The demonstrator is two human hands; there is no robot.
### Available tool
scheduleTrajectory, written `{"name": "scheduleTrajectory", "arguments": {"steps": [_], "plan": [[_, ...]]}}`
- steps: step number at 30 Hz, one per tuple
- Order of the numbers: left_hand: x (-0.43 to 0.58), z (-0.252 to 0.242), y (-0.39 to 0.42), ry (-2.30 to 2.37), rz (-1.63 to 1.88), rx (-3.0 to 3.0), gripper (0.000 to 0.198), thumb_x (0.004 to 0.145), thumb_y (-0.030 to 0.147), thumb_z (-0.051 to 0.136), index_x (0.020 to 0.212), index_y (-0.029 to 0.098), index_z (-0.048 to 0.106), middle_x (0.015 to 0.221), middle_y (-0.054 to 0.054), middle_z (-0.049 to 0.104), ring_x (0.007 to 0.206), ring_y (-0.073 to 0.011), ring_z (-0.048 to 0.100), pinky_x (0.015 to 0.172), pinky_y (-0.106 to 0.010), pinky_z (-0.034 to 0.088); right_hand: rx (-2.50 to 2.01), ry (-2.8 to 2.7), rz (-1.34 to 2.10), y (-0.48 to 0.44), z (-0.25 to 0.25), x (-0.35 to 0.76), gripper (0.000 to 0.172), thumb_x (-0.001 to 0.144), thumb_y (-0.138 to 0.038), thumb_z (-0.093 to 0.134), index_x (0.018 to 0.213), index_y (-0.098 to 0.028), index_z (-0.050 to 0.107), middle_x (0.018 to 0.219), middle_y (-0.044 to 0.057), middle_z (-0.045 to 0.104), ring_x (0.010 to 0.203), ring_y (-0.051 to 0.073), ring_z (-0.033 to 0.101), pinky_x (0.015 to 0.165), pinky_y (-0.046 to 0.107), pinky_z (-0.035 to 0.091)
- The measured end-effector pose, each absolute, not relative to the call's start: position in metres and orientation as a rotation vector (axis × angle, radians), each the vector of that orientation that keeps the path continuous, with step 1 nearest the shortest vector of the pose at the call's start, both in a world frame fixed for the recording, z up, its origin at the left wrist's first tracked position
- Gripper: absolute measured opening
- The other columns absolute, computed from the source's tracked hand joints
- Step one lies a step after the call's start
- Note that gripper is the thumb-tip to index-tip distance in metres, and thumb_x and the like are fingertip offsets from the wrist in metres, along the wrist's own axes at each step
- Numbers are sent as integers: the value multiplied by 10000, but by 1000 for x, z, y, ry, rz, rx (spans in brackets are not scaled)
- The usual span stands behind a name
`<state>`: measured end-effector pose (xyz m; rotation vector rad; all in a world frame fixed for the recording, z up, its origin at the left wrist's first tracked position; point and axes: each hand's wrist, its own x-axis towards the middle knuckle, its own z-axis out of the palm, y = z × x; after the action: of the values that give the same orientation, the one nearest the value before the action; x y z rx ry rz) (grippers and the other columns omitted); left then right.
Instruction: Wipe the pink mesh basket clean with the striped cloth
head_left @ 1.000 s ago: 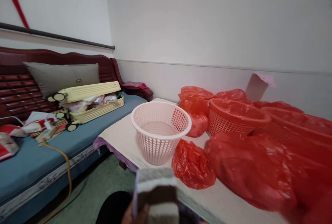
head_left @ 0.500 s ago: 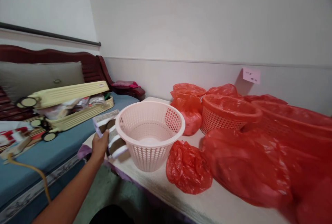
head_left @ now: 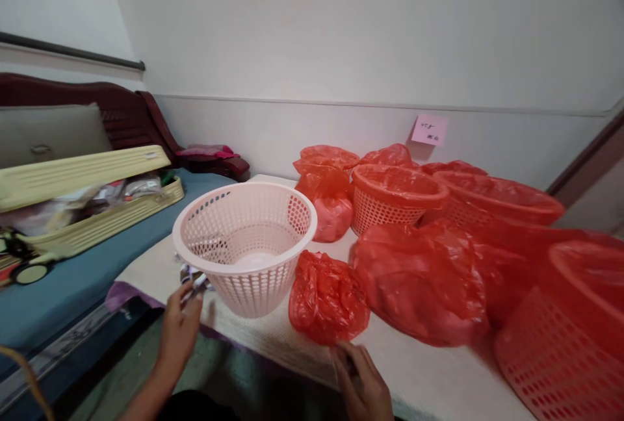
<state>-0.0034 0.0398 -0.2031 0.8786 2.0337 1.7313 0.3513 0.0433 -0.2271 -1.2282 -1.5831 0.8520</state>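
A pale pink plastic basket (head_left: 258, 288) with a perforated wall stands upright on the cloth-covered table, nothing visible inside it. To its left, my left hand (head_left: 180, 327) has its fingers closed on the edge of a striped cloth (head_left: 197, 280) in brown, white and purple; the basket hides most of the cloth. My right hand (head_left: 363, 379) is at the table's front edge, just below a crumpled red plastic bag (head_left: 329, 301). Its thumb and fingers are curved and apart, with nothing visible between them.
Red-bagged bundles (head_left: 419, 284) and red-lined baskets (head_left: 394, 197) fill the table's right side. At left, a yellow case (head_left: 92, 219) lies partly open on a blue bed (head_left: 195, 190). A pink note (head_left: 429, 130) is on the wall behind.
My view has turned rightward, bringing another basket into sight. My right hand has appeared by the small red bag. My left hand is lower, and the striped cloth now shows less beside the basket.
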Motion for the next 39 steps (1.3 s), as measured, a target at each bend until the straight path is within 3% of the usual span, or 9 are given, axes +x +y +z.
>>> {"name": "scheduleTrajectory", "arguments": {"steps": [4,7,11,14,17,23,31,35,39], "plan": [[66,-230,-4,1819,1602,900,601,723,624,659,1136,189,615,1257,-126,643,1247,-321,542,1112,-471,363,-1254,-1969,597,89,-220,337,428,840,-276,586,1261,-203,615,1228,127,617,1161,302,539,1024,450,405],[112,-244,-20,1664,1513,875,589,714,642,670,1091,190,636,1190,-153,694,1169,-332,616,1052,-497,437,-1439,-2004,614,105,-218,331,528,721,-192,637,1249,-166,631,1200,169,610,1124,370,523,999,527,369],[148,-235,-15,1465,1446,885,555,711,627,698,1052,191,652,1123,-154,726,1083,-298,676,974,-425,514,-1443,-1839,707,115,-221,335,265,697,-129,558,903,-189,712,987,136,633,1019,341,539,967,503,355],[161,-219,-4,1371,1428,921,471,749,572,703,1031,196,666,1053,-115,742,1016,-244,687,932,-352,514,-1370,-1629,877,120,-221,347,109,697,-160,546,667,-210,638,798,70,628,870,276,561,895,427,393],[169,-215,7,1317,1395,903,451,737,586,707,938,183,684,909,-94,755,856,-219,698,777,-322,530,-1233,-1358,1109,116,-217,363,86,724,-273,591,694,-212,644,720,16,646,750,224,575,785,357,439],[189,-238,22,1275,1350,680,556,610,631,777,869,150,675,810,-81,750,663,-184,685,584,-292,516,-900,-805,1493,88,-193,379,282,673,-390,731,883,-208,682,884,43,749,804,219,688,770,353,533],[224,-237,34,1071,1386,423,664,669,609,748,1171,224,544,1019,-85,745,762,-241,729,634,-361,565,-752,-490,1734,71,-187,361,235,622,-209,763,841,-143,710,835,84,770,702,211,719,677,311,578],[226,-234,36,953,1452,420,609,598,477,838,1080,183,612,966,-85,762,876,-266,728,778,-382,568,-755,-503,1787,70,-187,357,259,598,-130,741,855,-119,715,791,85,765,630,199,705,611,281,567],[218,-235,37,931,1467,416,507,599,374,851,1020,175,650,872,-53,768,783,-234,730,749,-370,572,-758,-459,1799,77,-186,361,218,665,-167,743,878,-136,712,848,77,775,705,203,725,667,287,576]]}}
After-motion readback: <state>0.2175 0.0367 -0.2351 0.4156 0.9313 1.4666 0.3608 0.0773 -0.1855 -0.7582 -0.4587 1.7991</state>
